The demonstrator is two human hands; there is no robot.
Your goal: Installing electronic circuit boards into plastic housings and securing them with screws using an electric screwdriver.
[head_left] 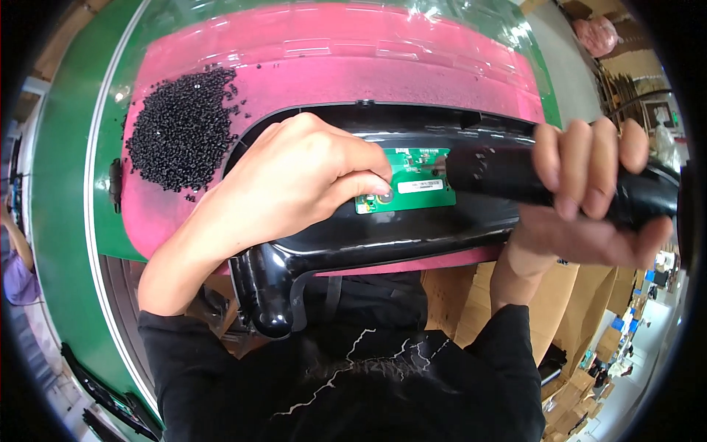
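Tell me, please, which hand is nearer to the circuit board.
Left: the left hand is at the left end of the circuit board; the right hand, around a black tool, is off to the board's right.

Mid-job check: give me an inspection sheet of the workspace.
Surface: green table with a pink mat; clear plastic along the mat's far edge.
Job's things: green circuit board inside a black housing; black cylindrical tool, one end overlapping the board's right end, contact unclear.
Clutter: loose pile of small black parts on the mat's left.
Hands: left hand has thumb and finger at the board's left part, grip unclear; right hand grasps the tool.
Cables: possibly one, upper right.
Surroundings: cardboard right; purple sleeve far left.
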